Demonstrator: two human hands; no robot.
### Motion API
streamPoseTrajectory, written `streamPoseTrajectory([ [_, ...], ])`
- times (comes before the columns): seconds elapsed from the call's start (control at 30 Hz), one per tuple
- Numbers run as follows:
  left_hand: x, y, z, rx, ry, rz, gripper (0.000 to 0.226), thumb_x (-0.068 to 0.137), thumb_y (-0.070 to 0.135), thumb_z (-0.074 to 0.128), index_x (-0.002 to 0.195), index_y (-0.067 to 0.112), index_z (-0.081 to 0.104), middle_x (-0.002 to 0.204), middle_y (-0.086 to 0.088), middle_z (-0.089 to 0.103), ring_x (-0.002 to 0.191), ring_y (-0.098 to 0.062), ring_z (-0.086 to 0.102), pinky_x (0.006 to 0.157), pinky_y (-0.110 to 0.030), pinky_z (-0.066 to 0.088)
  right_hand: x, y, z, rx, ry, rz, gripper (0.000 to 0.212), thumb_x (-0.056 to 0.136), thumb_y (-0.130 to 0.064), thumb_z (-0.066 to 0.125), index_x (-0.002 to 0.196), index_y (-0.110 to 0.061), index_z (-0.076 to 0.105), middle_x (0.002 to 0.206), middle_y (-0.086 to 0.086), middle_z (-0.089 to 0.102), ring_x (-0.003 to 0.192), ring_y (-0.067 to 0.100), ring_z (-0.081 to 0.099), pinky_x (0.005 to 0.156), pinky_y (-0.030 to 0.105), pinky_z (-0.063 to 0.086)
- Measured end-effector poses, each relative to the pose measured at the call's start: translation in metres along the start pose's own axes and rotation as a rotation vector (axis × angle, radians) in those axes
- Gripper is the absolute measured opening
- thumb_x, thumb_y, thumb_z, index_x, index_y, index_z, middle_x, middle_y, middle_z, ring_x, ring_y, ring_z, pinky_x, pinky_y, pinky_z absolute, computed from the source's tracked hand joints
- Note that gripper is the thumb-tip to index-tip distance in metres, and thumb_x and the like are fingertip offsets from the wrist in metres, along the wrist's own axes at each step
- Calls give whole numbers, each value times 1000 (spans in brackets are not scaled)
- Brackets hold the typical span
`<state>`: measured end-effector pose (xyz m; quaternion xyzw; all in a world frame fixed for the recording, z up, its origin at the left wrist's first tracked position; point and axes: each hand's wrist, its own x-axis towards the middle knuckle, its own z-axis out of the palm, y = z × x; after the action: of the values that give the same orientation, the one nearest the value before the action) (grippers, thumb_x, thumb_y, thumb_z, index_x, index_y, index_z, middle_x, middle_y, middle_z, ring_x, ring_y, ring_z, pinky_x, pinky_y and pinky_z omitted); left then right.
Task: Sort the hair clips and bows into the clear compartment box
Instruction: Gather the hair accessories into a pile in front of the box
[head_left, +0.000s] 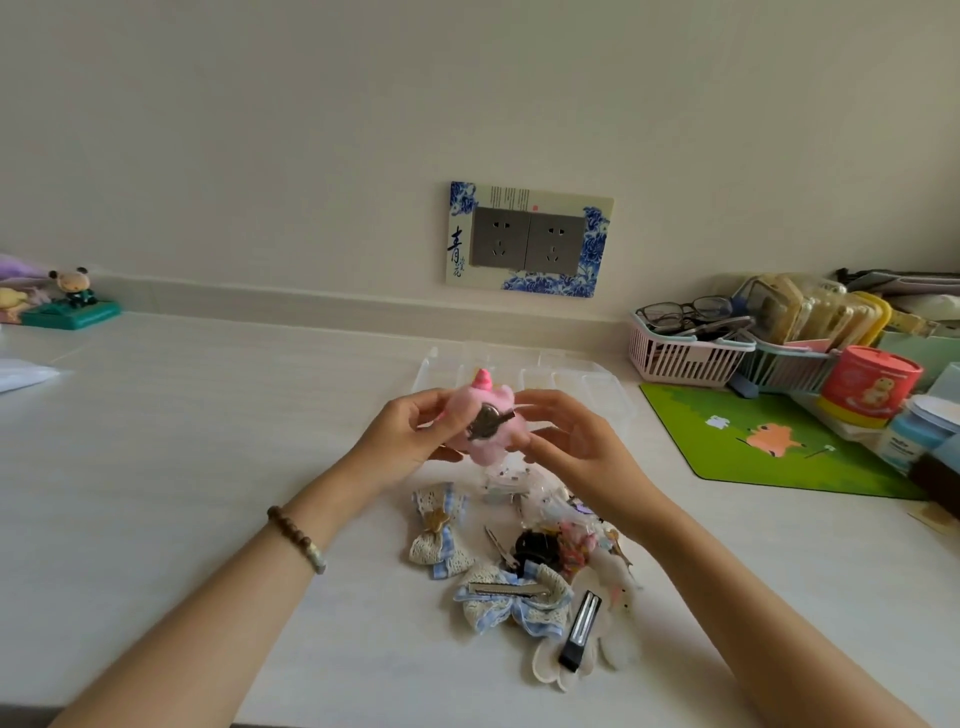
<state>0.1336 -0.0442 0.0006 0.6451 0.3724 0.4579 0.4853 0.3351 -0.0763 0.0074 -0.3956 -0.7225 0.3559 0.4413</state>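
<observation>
White wall is filling the upper half, carrying a double socket (527, 243) framed in blue-and-white porcelain print with the character 青. Below it a pale counter (208, 426) is stretching across the view. At three o'clock a green mat (769, 441) is lying flat, with a pink basket (680, 358) holding glasses behind it and a red tub (867, 387) whose label is too small to read. At twelve o'clock from the hands, the clear compartment box (587, 384) is sitting just behind them. Both hands are holding a pink plush hair clip (483, 421) above the counter, metal clip side facing the camera: the left hand (410, 436) is gripping its nine o'clock side, the right hand (576, 441) pinching its three o'clock edge. At six o'clock a heap of bows and clips (524, 566) is lying on the counter, including a lace-and-gingham bow (439, 530) and a black clip (582, 629).
</observation>
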Motion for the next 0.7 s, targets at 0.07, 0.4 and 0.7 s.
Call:
streamPoseTrajectory([
  [0.07, -1, 0, 1, -76, -2, -59, 66, 60, 67, 64, 102, 16, 68, 88, -5, 69, 78, -11, 68, 65, -20, 52, 8, -6, 3, 7, -7, -3, 51, 78, -30, 67, 125, -24, 49, 117, 2, 61, 89, 12, 67, 78, 28, 55],
  [0.4, 10, 0, -13, -130, 312, 19, 41, 86, 46, 48, 105, 11, 60, 90, -9, 67, 67, -14, 68, 57, -26, 54, 55, -21, 20, -35, -12, -50, 32, 76, -16, 72, 105, -16, 59, 113, -1, 62, 73, 13, 66, 68, 26, 57],
  [0.7, 21, -27, -36, 322, 248, 174, 36, 99, 21, 33, 132, 23, 46, 126, 16, 48, 119, 1, 41, 95, -6, 27, 116, -6, 33, -518, 99, -76, 21, 78, -21, 69, 97, -20, 60, 106, 0, 63, 70, 13, 61, 60, 26, 51],
])
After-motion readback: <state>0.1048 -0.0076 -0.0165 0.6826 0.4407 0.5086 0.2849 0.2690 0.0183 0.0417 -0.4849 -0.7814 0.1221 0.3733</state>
